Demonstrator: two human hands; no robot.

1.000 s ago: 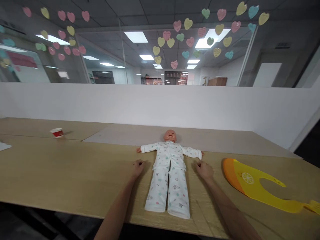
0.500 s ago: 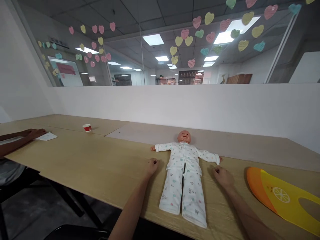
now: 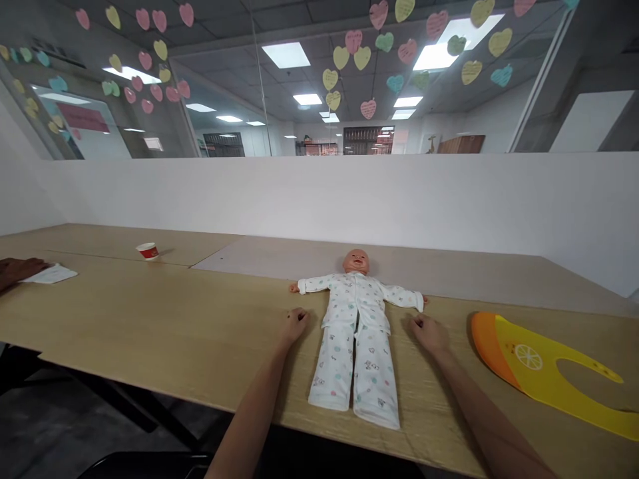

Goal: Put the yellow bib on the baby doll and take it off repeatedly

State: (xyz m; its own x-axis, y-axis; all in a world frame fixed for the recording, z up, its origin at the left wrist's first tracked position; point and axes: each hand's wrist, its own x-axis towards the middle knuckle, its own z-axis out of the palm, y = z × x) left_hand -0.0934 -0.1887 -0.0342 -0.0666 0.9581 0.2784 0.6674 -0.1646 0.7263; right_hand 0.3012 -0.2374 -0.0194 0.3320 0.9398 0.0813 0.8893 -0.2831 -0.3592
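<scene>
On the wooden table lies a baby doll point(image 3: 357, 313), face up with its arms spread, dressed in white patterned pyjamas. My left hand point(image 3: 296, 324) rests on the tabletop to the left of the doll, fingers curled into a loose fist with nothing in them. On the doll's other side, my right hand point(image 3: 430, 334) is likewise curled shut on the table, just below the doll's sleeve end. Neither hand touches the doll. To the right of my right hand sits a yellow and orange bib point(image 3: 544, 372) with a citrus slice print.
A red and white paper cup point(image 3: 148, 251) stands farther back on the left of the table point(image 3: 200, 319). Another person's hand point(image 3: 22, 267) lies by a white cloth or paper point(image 3: 52, 273) at the far left. Behind the table rises a white wall point(image 3: 299, 199) below glass.
The camera view has turned a little to the right, so everything appears shifted left and more of the bib shows. Both hands and the doll keep their places.
</scene>
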